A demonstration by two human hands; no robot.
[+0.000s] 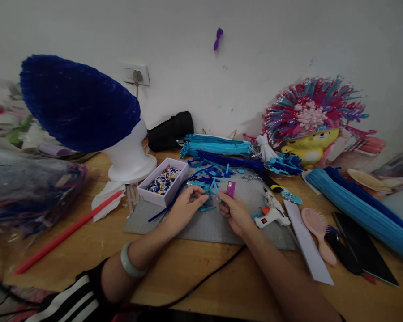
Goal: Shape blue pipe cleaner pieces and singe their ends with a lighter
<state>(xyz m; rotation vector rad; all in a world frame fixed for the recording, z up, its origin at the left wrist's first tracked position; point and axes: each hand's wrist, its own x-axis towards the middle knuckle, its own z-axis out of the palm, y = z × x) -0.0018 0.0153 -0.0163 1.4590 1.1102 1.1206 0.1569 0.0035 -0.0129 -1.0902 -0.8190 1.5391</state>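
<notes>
The right hand (237, 213), at the middle of the frame, is closed around a small purple thing (231, 189) with a shiny metal top. The left hand (184, 208) is half curled beside it; I can't tell if it holds anything. Little blue bits (203, 180) lie just past both hands on a gray mat (201, 235). Left of them is a box (153, 197) of beads (163, 181). A white glue gun (272, 218) lies right of center on the desk (97, 243).
</notes>
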